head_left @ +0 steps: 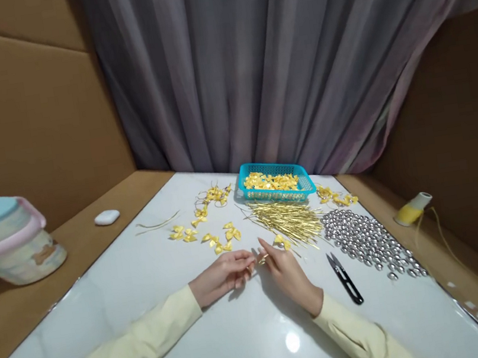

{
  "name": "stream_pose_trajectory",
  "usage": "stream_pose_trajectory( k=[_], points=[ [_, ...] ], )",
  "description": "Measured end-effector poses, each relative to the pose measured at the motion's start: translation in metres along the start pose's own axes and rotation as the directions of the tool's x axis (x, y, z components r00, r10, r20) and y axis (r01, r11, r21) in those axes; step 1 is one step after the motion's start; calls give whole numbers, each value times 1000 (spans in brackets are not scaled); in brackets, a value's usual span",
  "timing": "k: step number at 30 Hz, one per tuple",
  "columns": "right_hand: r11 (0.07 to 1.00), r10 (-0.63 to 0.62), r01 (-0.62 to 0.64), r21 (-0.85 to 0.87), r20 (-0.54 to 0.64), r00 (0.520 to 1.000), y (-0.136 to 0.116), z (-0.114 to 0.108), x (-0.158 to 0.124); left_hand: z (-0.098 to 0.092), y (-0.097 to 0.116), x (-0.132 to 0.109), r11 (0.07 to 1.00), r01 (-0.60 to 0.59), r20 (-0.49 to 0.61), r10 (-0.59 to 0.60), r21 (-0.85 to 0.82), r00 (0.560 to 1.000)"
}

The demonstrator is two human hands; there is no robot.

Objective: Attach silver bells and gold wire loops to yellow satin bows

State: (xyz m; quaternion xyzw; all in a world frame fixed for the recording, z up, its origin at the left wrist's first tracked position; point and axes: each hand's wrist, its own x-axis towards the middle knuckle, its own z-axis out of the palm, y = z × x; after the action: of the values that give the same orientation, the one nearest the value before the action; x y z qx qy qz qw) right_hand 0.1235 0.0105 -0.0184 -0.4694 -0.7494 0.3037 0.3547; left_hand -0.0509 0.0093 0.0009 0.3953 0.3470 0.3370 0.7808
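My left hand point(226, 273) and my right hand point(285, 269) meet fingertip to fingertip above the white tabletop. A small bent gold strip point(262, 260) shows in the fingers of my right hand, whose index finger points up and outward. The fingers of my left hand are pinched together; what lies in them is mostly hidden. Just beyond my right hand is a yellow ribbon bow point(280, 241). A loose pile of thin gold strips point(287, 219) lies farther back. Other yellow bows point(223, 246) are spread in small groups beyond my left hand.
A blue basket point(308, 192) of yellow bows stands at the back. Black thread snips point(344, 280) and many silver domed pieces point(371, 237) lie to the right. A yellow thread spool point(412, 210), a white case point(107, 217) and a lidded bucket point(21, 259) flank the table.
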Motion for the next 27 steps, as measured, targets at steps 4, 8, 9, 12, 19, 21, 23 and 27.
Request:
stream_pose_trajectory(
  k=[4, 8, 9, 12, 19, 21, 23, 27],
  points=[
    [962, -48, 53, -266, 27, 998, 2, 0, -5, 0, -1, 3, 999, 32, 47, -32, 2, 998],
    [903, -51, 65, -424, 44, 998, -1, -2, -5, 1, -2, 4, 998, 59, 72, -60, 21, 996],
    [892, -50, 66, -447, 47, 998, -1, -3, -5, 1, -2, 4, 997, 65, 73, -67, 28, 995],
    [870, -50, 68, -488, 49, 998, -3, -3, -6, 1, -2, 3, 996, 77, 62, -80, 48, 995],
    [838, -66, 85, -538, 54, 996, -6, -2, -9, 0, -3, 5, 992, 86, 45, -90, 91, 995],
    [830, -69, 87, -551, 54, 996, -6, -2, -9, 0, -3, 5, 991, 86, 53, -92, 104, 994],
    [822, -70, 87, -562, 52, 996, -6, -3, -9, 0, -3, 6, 989, 88, 62, -96, 117, 993],
    [808, -85, 99, -580, 52, 995, -5, -2, -9, 1, -2, 5, 986, 93, 67, -103, 135, 992]
  ],
)
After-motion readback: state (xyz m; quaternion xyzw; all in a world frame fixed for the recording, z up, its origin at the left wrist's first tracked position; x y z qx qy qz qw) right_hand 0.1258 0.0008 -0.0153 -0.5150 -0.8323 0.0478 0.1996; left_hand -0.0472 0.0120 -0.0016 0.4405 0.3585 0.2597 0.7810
